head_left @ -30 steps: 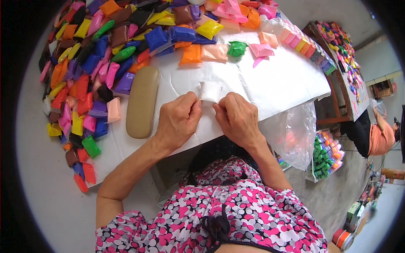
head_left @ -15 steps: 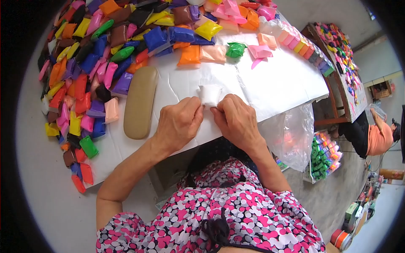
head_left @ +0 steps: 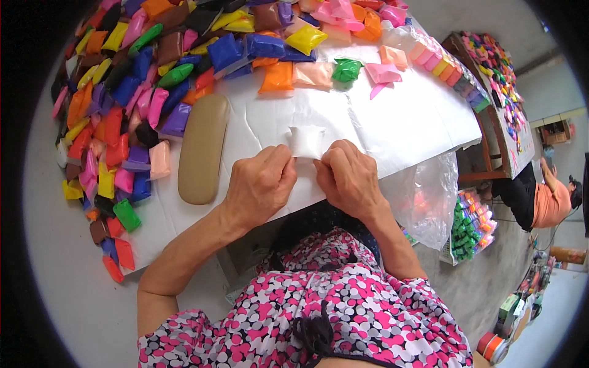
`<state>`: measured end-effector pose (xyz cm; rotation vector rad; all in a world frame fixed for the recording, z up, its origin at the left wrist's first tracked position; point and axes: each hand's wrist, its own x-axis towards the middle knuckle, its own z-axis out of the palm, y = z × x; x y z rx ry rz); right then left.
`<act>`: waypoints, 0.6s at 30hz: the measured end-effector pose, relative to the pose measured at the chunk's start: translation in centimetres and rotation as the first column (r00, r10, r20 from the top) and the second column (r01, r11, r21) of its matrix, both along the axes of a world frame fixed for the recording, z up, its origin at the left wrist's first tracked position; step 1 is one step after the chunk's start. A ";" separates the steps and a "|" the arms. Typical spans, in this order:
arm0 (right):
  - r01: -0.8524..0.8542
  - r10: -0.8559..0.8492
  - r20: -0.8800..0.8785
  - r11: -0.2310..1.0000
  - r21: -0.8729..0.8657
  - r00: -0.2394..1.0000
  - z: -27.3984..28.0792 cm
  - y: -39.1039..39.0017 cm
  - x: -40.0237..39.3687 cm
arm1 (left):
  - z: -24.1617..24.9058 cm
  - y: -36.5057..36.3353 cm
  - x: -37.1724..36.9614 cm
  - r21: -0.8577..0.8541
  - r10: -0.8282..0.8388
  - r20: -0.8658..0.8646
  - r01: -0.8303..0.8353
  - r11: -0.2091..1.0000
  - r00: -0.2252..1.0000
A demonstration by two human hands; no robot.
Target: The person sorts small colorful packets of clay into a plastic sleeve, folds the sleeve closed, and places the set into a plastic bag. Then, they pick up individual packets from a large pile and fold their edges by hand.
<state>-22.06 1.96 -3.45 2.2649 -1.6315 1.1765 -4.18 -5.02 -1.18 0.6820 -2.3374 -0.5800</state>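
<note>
A small white packet (head_left: 307,141) lies on the white tabletop (head_left: 257,116) in front of me. My left hand (head_left: 260,183) is closed, its thumb and curled fingers pinching the packet's near left corner. On the other side my right hand (head_left: 351,179) is closed too, pinching the near right corner. The packet's near edge stretches between the two hands. Left of my left hand lies a long tan case (head_left: 204,149) with rounded ends. Beyond the packet are a green packet (head_left: 346,70), an orange packet (head_left: 277,78) and a pink packet (head_left: 383,73).
Many coloured packets (head_left: 116,132) are heaped along the table's left and far sides. A clear-wrapped row of coloured packets (head_left: 448,70) lies at the right edge. A plastic bag (head_left: 423,196) hangs below, beside a filled crate (head_left: 472,227). Another person (head_left: 549,199) is at the far right.
My hands have drawn slightly apart, still at the white packet's near corners. More of the packet's near edge shows between them. The view has shifted slightly.
</note>
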 end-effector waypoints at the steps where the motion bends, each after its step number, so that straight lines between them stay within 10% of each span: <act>1: 0.001 -0.001 0.009 1.000 -0.006 1.000 0.0 0.0 0.0 | 0.0 0.0 0.0 0.001 -0.001 0.004 0.001 1.000 1.000; 6: 0.013 -0.012 0.050 1.000 -0.014 0.999 0.0 0.1 0.0 | -0.3 -0.3 0.4 -0.011 -0.029 -0.023 0.028 1.000 0.999; 9: -0.093 -0.016 0.384 0.961 0.262 0.923 1.4 1.1 -0.5 | 0.0 -0.4 0.3 -0.008 0.000 -0.156 -0.001 1.000 0.988; 16: -0.704 -0.052 0.984 0.692 0.159 0.171 4.4 -0.8 -2.4 | 0.6 0.1 0.5 0.006 -0.010 -0.297 0.012 1.000 0.955; 18: -0.730 -0.001 0.985 0.671 0.127 0.170 4.8 -1.5 -1.7 | 0.6 0.1 0.7 0.064 -0.013 -0.264 0.031 0.997 0.964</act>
